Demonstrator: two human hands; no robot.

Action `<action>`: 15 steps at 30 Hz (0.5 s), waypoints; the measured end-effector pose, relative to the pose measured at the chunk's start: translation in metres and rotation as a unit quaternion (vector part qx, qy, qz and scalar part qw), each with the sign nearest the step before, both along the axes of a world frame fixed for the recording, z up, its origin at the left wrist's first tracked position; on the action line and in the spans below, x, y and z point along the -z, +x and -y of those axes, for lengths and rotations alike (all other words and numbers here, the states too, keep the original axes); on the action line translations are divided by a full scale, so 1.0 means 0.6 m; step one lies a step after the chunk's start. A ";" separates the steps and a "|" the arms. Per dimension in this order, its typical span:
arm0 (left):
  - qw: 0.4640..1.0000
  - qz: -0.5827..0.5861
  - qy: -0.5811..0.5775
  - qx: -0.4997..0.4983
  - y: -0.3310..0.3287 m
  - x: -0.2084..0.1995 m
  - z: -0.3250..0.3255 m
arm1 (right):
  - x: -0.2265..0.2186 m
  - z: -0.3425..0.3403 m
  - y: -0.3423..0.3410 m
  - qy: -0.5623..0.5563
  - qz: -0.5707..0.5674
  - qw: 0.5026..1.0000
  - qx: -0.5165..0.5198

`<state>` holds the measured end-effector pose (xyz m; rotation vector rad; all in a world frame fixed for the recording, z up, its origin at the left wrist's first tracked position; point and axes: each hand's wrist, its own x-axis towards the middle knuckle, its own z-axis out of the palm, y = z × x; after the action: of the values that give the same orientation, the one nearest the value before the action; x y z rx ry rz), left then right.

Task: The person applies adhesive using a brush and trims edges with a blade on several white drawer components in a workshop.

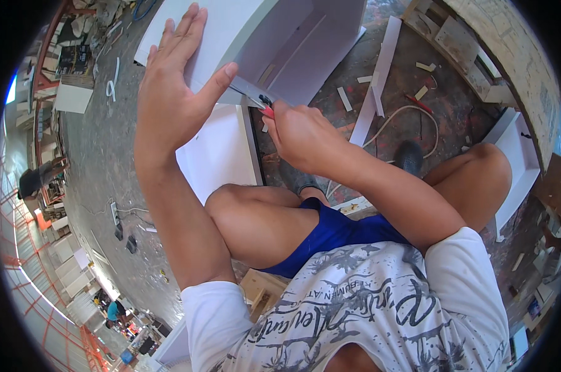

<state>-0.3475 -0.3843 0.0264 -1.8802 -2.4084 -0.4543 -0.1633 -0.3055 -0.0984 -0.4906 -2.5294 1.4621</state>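
A white box-shaped cabinet piece (221, 28) stands on the floor before my knees, its hollow inside facing right. My left hand (172, 93) lies on its outer white panel, fingers stretched out and thumb apart, holding nothing. Closed around a red cutter knife (268, 111) with a black slider is my right hand (305, 133). The thin blade points up and left, by the panel's lower edge and close to my left thumb. Most of the handle is hidden in my fist. Below the blade lies another white panel piece (221, 149) with a dark edge.
Long white strips (382, 68) and small offcuts lie on the stained floor, with a red slim tool (418, 103) and a pale cable (436, 133). A wooden workbench (466, 53) curves along the right. Another person (114, 310) is far off at lower left.
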 end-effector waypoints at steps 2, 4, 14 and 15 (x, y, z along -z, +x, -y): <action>1.000 -0.004 0.003 0.006 0.003 0.005 -0.003 | 0.002 0.009 0.029 0.020 0.019 1.000 0.010; 1.000 -0.014 0.003 0.005 0.007 0.000 -0.005 | 0.002 0.021 0.048 0.012 0.035 0.999 0.018; 0.998 0.063 0.024 -0.006 0.007 0.010 -0.003 | 0.040 0.017 0.020 0.016 0.003 0.999 0.033; 0.998 0.061 0.024 -0.008 0.008 0.008 -0.005 | 0.042 0.021 0.029 0.015 0.003 0.999 0.032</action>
<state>-0.3428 -0.3815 0.0213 -1.8635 -2.4620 -0.6378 -0.1456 -0.3182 -0.1238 -0.5660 -2.5109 1.4005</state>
